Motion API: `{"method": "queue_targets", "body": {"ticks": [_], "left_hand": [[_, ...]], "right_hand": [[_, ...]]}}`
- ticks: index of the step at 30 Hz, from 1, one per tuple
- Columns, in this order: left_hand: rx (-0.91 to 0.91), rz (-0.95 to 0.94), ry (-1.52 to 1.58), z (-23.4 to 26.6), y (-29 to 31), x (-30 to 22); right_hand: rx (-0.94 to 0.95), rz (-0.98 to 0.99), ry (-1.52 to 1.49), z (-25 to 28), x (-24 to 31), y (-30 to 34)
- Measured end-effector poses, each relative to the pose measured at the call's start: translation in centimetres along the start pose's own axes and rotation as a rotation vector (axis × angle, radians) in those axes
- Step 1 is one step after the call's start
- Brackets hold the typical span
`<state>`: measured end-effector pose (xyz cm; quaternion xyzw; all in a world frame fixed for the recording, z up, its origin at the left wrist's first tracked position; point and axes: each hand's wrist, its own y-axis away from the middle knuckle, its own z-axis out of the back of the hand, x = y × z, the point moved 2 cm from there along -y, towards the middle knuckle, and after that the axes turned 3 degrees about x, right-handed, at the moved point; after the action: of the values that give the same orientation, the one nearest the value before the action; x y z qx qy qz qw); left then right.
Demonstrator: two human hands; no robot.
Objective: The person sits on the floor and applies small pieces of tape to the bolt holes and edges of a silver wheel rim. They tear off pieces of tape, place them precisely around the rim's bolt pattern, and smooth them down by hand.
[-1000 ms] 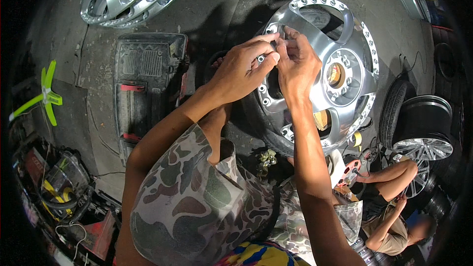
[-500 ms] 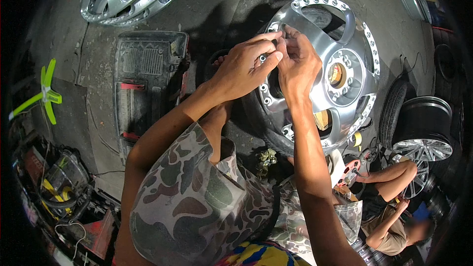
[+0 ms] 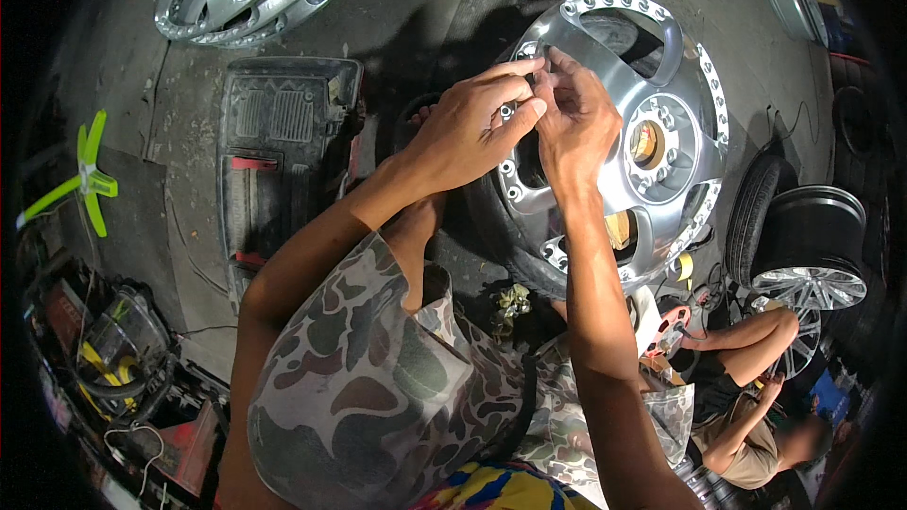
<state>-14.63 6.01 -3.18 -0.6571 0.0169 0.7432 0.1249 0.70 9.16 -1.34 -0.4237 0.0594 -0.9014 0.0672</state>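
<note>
A silver wheel face (image 3: pixel 619 175) with wide spokes and a rim full of bolt holes lies on top of a black tyre (image 3: pixel 505 227). At its left edge my two hands meet. My left hand (image 3: pixel 477 123) is closed, its fingers bent and the thumb against the rim area; what it pinches is too small to make out. My right hand (image 3: pixel 576 118) has its thumb and fingertips pressed together beside the left fingers, over the rim holes. Anything between those fingertips is hidden.
A dark tool case (image 3: pixel 288 123) lies left of my knees. More silver wheel faces (image 3: pixel 222 0) lean at the upper left. A green fan-like piece (image 3: pixel 90 179) is at far left. A co-worker (image 3: pixel 746 425) sits at lower right, near a black wheel barrel (image 3: pixel 808 236).
My right hand has shifted very slightly to the right and its fingers have turned a little. The wheel face stays put. The co-worker's hand has moved slightly.
</note>
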Motion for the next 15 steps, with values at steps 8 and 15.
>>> {"method": "queue_targets", "body": {"ticks": [8,15], "left_hand": [[0.001,0.015,-0.025,0.26,0.22,0.06],[-0.007,0.026,-0.020,0.34,0.71,-0.08]], "right_hand": [[0.063,0.030,0.029,0.07,-0.24,-0.38],[0.125,0.004,0.019,0.47,0.38,-0.69]]}}
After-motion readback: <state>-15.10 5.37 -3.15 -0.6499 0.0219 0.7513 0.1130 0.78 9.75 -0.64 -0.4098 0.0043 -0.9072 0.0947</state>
